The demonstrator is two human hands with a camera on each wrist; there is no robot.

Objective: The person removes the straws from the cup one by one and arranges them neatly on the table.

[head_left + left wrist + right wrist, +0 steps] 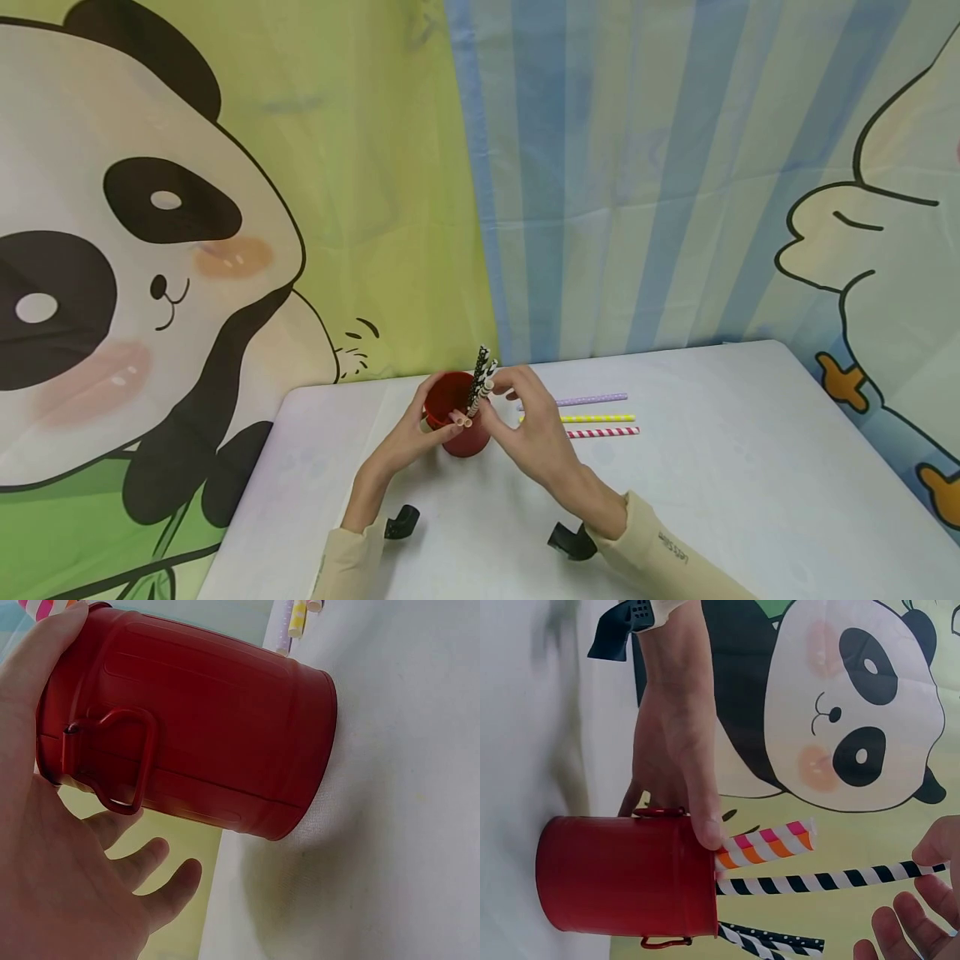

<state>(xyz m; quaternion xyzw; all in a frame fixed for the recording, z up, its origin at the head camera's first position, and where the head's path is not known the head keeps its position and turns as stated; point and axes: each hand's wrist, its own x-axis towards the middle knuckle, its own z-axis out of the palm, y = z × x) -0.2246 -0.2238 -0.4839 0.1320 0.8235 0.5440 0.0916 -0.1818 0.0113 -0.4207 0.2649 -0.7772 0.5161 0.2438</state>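
White table before panda and striped backdrops: paper straws being loaded into a red metal can.

The red ribbed metal can with wire handles stands upright on the table, near its far edge. The left hand steadies the can, thumb on the rim, remaining fingers spread loosely beside the wall. The right hand pinches the upper end of a black-and-white striped paper straw whose lower end sits inside the can, beside a pink-and-orange striped straw. Judged step: insertion nearly complete. The next move appears to call for releasing this straw, then reaching for the purple, yellow or red-striped straws lying flat just beyond.
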